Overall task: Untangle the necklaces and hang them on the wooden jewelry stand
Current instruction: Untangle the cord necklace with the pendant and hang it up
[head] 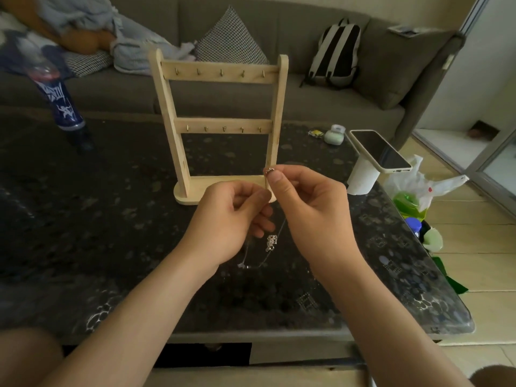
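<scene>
A wooden jewelry stand [220, 124] with two rows of bare brass hooks stands on the dark table. Just in front of its base, my right hand [312, 208] pinches the clasp end of a thin silver necklace [270, 243] between thumb and forefinger, at about the height of the base. My left hand [231, 219] pinches the same chain a little lower and to the left. The chain hangs below both hands in a loop with small silver charms, its bottom lying on or just above the table; I cannot tell which.
A phone [379, 150] rests on a white roll [361, 177] to the right of the stand, with a small green case [332, 134] behind it. A blue bottle [62, 104] stands far left. Plastic bags [418, 196] lie at the table's right edge. A sofa [307, 88] runs behind.
</scene>
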